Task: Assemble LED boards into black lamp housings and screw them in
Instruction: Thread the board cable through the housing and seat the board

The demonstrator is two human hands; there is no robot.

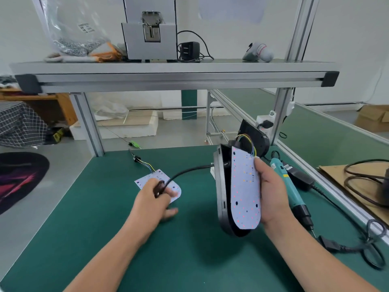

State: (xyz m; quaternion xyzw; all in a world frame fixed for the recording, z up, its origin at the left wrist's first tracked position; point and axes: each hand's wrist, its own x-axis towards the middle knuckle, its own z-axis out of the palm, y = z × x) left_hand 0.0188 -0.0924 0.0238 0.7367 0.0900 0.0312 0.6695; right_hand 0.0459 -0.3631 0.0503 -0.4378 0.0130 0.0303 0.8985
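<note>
My right hand [271, 192] grips a white LED board [245, 190] against a black lamp housing [222, 192], both held upright on edge above the green mat. Coloured wires [248, 142] run from the board's top into the housing. My left hand [156, 199] holds the housing's black cable [185, 172], which runs over to the housing's left side. Under that hand lies a second LED board [157, 177] flat on the mat, with its own wires [145, 165] leading away to the far side.
A teal electric screwdriver [288, 186] lies on the mat right of my right hand, with its black cord [349, 247] looping to the right edge. Another black housing [255, 138] leans at the back. A screw feeder [150, 28] stands on the aluminium shelf [174, 77].
</note>
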